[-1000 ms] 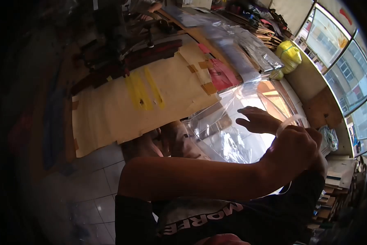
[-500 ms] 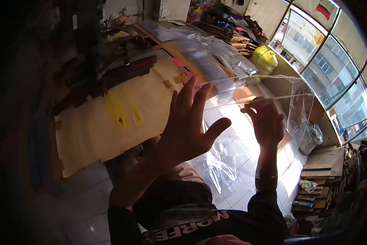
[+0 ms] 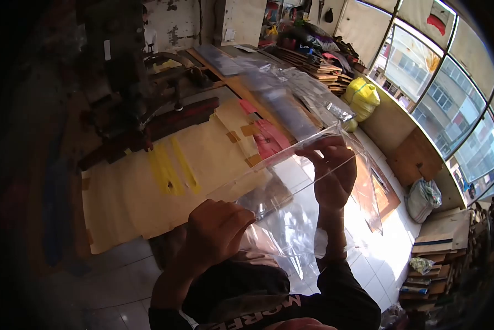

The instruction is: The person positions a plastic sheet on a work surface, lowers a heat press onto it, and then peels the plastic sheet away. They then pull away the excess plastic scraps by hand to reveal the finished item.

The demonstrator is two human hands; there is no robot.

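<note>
By the near right corner of the smooth, paper-topped table [image 3: 123,212], the left hand's [image 3: 217,228] closed grip is being clamped on clear, glossy film [image 3: 284,182], its far end apparently being pinched by the right hand [image 3: 336,175]. Likely light, limp and slippery, it is being best controlled by its edges.

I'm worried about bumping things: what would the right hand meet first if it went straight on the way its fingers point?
Past the clear plastic it holds, the right hand would probably meet the pink patch first; with depth unclear in this single view, it might pass above it.
</note>
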